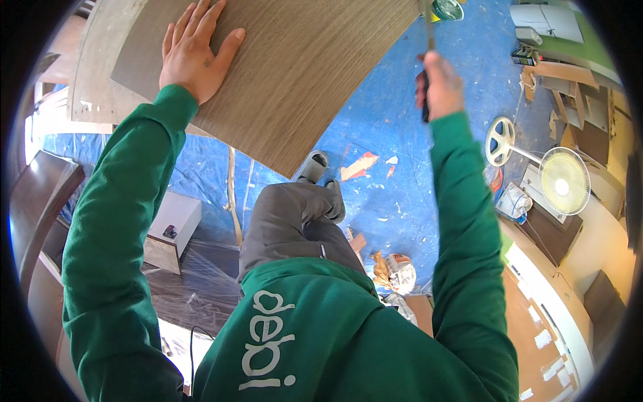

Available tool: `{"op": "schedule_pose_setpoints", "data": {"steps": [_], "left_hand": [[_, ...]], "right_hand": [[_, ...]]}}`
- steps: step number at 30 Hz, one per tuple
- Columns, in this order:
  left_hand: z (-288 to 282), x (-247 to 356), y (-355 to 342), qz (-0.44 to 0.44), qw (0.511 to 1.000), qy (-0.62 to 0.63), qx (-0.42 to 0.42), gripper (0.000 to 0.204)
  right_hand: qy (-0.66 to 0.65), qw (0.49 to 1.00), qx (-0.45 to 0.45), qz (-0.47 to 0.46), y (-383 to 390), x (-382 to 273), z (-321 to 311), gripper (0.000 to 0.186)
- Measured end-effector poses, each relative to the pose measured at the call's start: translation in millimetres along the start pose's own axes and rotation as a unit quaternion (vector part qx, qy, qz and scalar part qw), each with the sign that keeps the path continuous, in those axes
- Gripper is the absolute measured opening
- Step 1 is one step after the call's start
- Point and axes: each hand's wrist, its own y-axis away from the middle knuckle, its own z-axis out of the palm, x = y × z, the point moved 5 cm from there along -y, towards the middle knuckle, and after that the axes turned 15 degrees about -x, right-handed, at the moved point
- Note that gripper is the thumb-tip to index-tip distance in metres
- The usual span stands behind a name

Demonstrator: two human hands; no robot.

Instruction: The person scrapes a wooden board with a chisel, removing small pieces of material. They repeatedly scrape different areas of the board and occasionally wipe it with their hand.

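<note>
My left hand [194, 63] lies flat with fingers spread on a brown wood-grain panel [295, 74]. The panel rests over a pale worktop [97, 74], and its near corner and right edge stick out past it. Off to the right of the panel, my right hand [442, 87] is closed around the dark handle of a narrow-bladed tool [426, 100]. Its blade points away from me, close to the panel's far right corner. Motion blurs this hand a little, and whether the tool is a knife, file or saw cannot be made out.
Blue sheeting [382, 134] with scraps covers the floor. A bucket [447, 9] stands beyond the tool. At right are a white fan [564, 181] and leaning boards [589, 114]. A white box [175, 224] and a dark chair [43, 194] stand at left.
</note>
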Motion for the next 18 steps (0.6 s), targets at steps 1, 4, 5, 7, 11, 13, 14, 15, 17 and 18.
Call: {"op": "schedule_pose_setpoints", "data": {"steps": [1, 4, 5, 7, 11, 13, 14, 15, 17, 18], "left_hand": [[-2.9, 1.9, -0.3, -0.002, 1.000, -0.002, -0.005, 0.063], [-12.2, 7.9, 0.6, -0.030, 0.998, 0.024, -0.048, 0.065], [-13.5, 8.7, 1.7, -0.053, 0.994, 0.052, -0.083, 0.065], [-18.5, 12.9, 2.9, -0.075, 0.988, 0.076, -0.109, 0.066], [-25.8, 19.1, 2.8, -0.068, 0.991, 0.067, -0.098, 0.066], [-24.8, 18.1, 2.0, -0.063, 0.991, 0.063, -0.097, 0.067], [-24.0, 17.2, 1.6, -0.059, 0.992, 0.059, -0.096, 0.067], [-22.7, 16.5, 1.4, -0.055, 0.992, 0.057, -0.097, 0.067], [-20.5, 14.3, 1.4, -0.055, 0.992, 0.057, -0.095, 0.067], [-19.7, 13.5, 1.5, -0.055, 0.992, 0.057, -0.093, 0.067]], "right_hand": [[-0.027, 0.999, 0.000, -0.039, -16.4, -11.1, -12.4, 0.048], [-0.126, 0.991, 0.018, -0.046, -19.6, -24.4, -33.7, 0.044], [-0.140, 0.988, 0.013, -0.066, -7.8, -28.5, -32.7, 0.043], [-0.161, 0.983, -0.011, -0.091, 17.5, -33.3, -20.5, 0.039], [-0.095, 0.995, 0.014, -0.022, 38.8, -28.0, 10.0, 0.032], [-0.080, 0.996, 0.016, -0.044, 35.4, -28.6, 21.1, 0.029], [-0.066, 0.996, 0.022, -0.061, 35.0, -29.1, 24.4, 0.029], [-0.057, 0.997, 0.002, -0.060, 35.2, -27.7, 29.5, 0.028], [-0.028, 0.995, -0.051, -0.085, 45.8, -26.7, 40.7, 0.027], [-0.024, 0.997, -0.057, -0.044, 56.2, -19.9, 45.6, 0.027]]}}
